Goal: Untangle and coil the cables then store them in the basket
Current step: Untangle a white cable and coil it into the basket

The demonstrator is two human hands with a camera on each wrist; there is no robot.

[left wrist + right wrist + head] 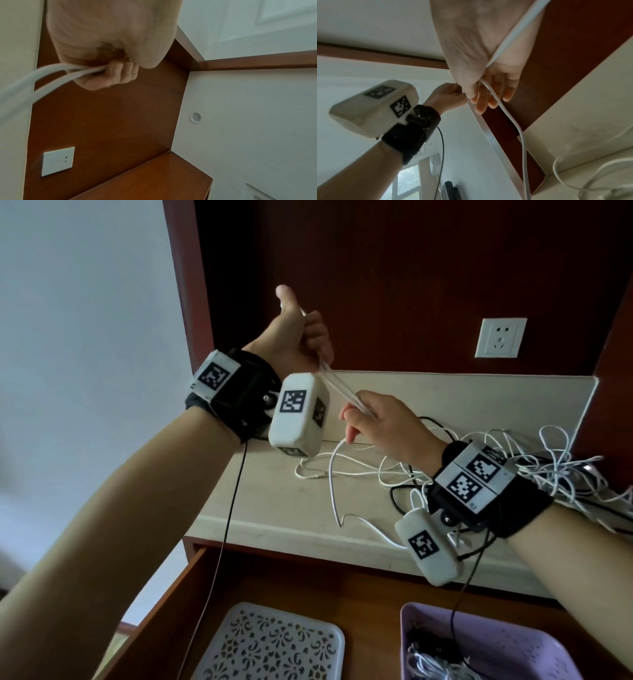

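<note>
Both my hands grip one white cable (337,387) above the table (274,501): left hand (301,337) fisted round its strands, right hand (380,424) pinching it; purple basket (534,642) sits below.

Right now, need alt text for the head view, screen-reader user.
Two bare hands stretch a white cable between them above a pale counter: the left hand grips it in a raised fist, the right hand holds it lower. A tangle of white and black cables lies on the counter; a purple basket below holds some cables.
</note>
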